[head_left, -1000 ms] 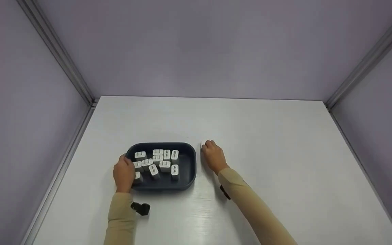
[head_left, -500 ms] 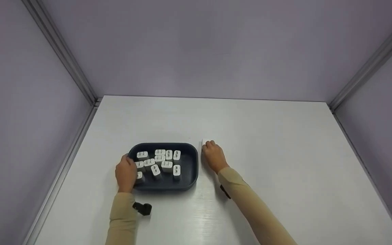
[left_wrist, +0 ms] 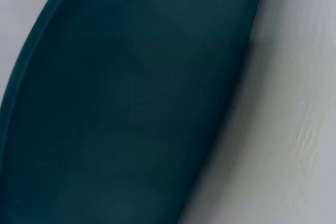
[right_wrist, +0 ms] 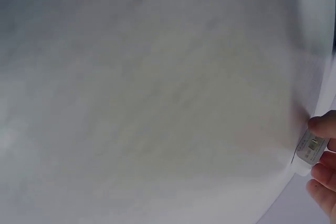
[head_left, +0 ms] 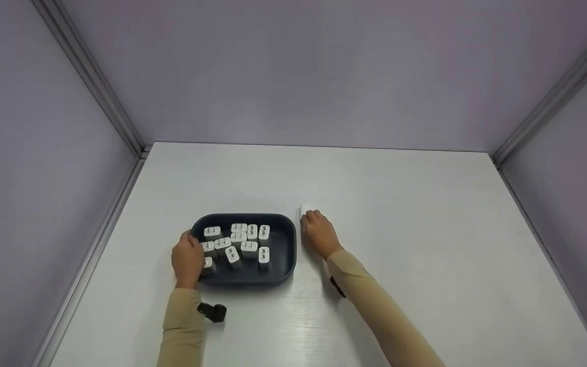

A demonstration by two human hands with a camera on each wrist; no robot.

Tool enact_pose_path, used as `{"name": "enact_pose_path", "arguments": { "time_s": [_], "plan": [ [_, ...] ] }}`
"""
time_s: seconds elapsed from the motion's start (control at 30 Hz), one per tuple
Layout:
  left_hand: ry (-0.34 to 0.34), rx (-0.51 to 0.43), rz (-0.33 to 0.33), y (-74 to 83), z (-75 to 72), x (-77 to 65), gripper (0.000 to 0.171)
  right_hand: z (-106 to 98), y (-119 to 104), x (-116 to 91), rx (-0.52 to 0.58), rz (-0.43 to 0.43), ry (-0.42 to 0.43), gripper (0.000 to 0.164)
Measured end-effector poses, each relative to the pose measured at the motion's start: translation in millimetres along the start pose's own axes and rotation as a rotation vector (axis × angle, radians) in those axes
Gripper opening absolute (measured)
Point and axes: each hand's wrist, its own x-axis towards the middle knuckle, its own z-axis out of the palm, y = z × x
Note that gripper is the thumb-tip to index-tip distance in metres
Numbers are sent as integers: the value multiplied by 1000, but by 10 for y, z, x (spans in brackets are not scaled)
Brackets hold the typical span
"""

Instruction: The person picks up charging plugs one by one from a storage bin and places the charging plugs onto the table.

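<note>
My left hand (head_left: 188, 261) grips the left rim of a dark blue tray (head_left: 286, 265), the fingers over its edge. Inside the tray stand several small white power adapters (head_left: 249, 246) with dark marks on their tops, mostly towards the left and middle. The tray wall (left_wrist: 126, 98) fills much of the left wrist view. Just right of the tray, my right hand (head_left: 321, 235) holds another white power adapter (head_left: 305, 209) close to the table, partly hidden by the fingers. In the right wrist view, the thumb and fingers (right_wrist: 324, 177) pinch this adapter (right_wrist: 310, 148), its printed face showing.
The white table (head_left: 400, 204) extends to the right and behind the tray. Pale walls (head_left: 293, 71) with metal corner posts enclose it on the left, back and right. A black wrist camera (head_left: 213, 312) sticks out from the left sleeve, near the tray's front edge.
The adapter in my right hand has turned: half a second ago only a thin edge showed past the fingers, now a wider white face does. The left hand keeps its hold on the tray.
</note>
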Motion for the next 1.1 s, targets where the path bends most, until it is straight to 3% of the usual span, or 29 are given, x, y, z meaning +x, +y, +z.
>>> {"name": "enact_pose_path", "arguments": {
  "time_s": [0.27,0.6,0.73,0.93,1.1],
  "plan": [
    [11,3,4,7,1,-10,42,-15,-6,-22,79,-13,59,14],
    [4,-2,10,30,15,22,41,-65,-18,-43,138,21,38,14],
    [0,-1,29,59,34,52,41,-128,-40,-31,206,53,21,16],
    [-3,10,4,98,71,106,42,-280,-105,20,341,144,17,18],
    [-21,9,4,108,86,148,43,-357,-159,89,377,219,41,14]
  ]
}}
